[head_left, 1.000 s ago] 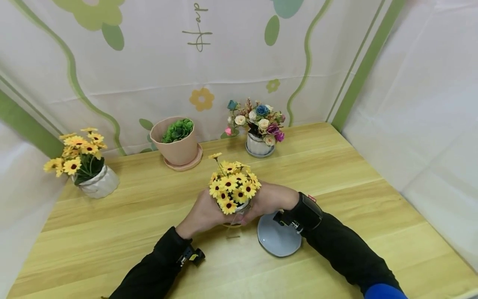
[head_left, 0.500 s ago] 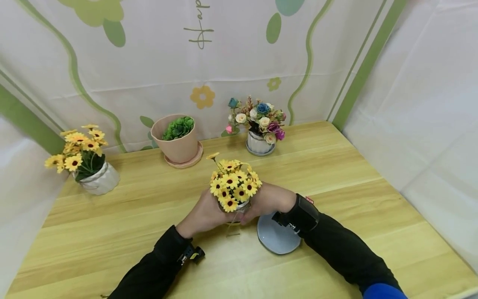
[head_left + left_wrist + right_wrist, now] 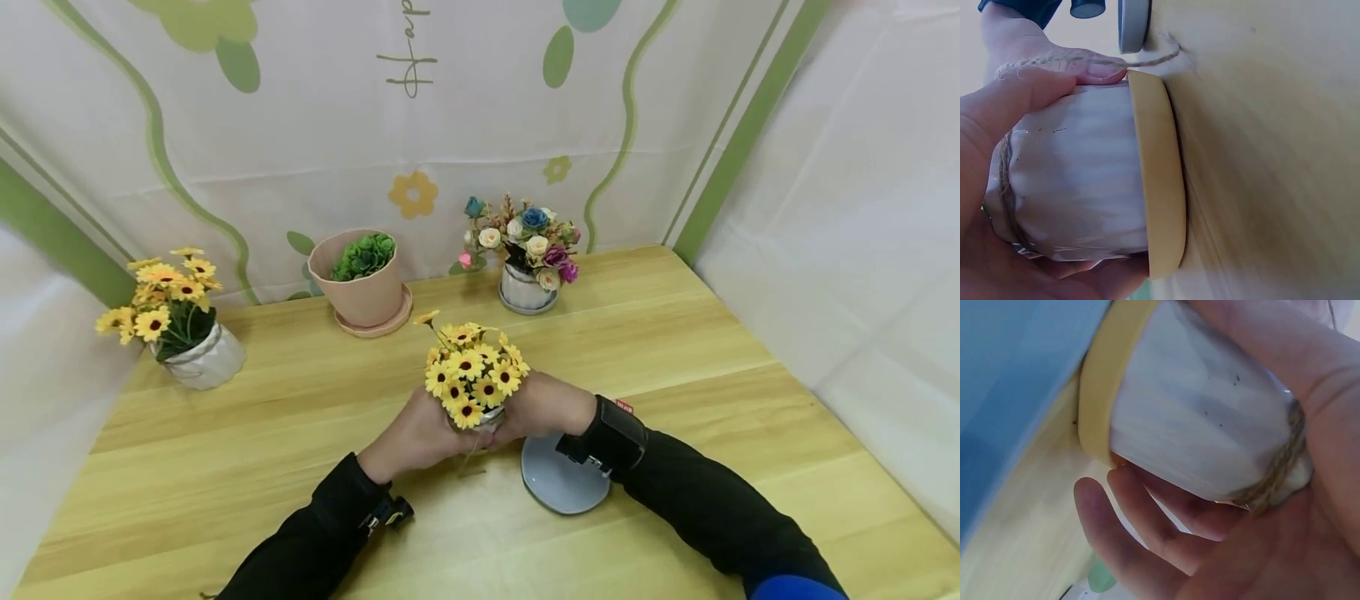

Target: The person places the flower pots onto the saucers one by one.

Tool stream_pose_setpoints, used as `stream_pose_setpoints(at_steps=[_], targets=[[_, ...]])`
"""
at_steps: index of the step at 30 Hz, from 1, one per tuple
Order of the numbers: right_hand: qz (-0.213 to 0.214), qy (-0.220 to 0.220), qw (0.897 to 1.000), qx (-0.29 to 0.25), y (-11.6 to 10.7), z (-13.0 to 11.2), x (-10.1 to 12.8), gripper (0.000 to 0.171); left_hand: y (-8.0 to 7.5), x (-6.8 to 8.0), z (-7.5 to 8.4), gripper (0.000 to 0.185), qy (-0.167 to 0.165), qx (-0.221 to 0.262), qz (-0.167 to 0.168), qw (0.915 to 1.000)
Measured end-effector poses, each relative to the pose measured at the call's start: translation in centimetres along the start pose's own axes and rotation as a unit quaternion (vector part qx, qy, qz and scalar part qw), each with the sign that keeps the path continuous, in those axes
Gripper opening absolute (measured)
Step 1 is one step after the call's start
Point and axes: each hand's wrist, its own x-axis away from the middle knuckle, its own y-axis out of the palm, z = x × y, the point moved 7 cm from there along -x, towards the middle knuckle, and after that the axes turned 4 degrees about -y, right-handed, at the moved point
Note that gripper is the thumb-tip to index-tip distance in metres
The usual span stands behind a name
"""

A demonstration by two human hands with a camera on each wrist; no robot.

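A small bunch of yellow daisies stands in a white ribbed flower pot near the middle of the table. Twine circles the pot near its rim, and a loose end trails beside a thumb. Under the pot is a shallow yellow saucer, at or very near the tabletop. My left hand grips the pot from the left, with its thumb along the near side. From the right, my right hand holds it too, thumb and fingers on either side. The blooms and hands cover most of the pot in the head view.
A grey-blue saucer lies beneath my right wrist. Behind stand a pink pot with a green plant on a pink saucer and a white pot of mixed roses. Another white pot of yellow daisies sits tilted at left.
Both hands keep hold of the daisy pot and hardly move. The head view has shifted slightly, and the yellow saucer's edge below the pot no longer shows in it.
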Motion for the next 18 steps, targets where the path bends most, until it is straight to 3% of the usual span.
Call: stream_pose_setpoints(at_steps=[6,12,18], targets=[[0.007,0.001,1.0,-0.016,0.0,-0.1,-0.1,0.093,-0.1,-0.4,0.2,0.088,0.003,-0.001,-0.009,1.0],[0.008,0.01,0.999,-0.048,-0.2,-0.2,-0.5,0.098,-0.4,-0.8,0.4,0.085,0.019,0.002,0.004,0.9998],[0.015,0.01,1.0,-0.025,-0.5,-0.2,-1.2,0.099,-0.8,-1.0,0.3,0.086,0.009,-0.011,0.014,0.9998]])
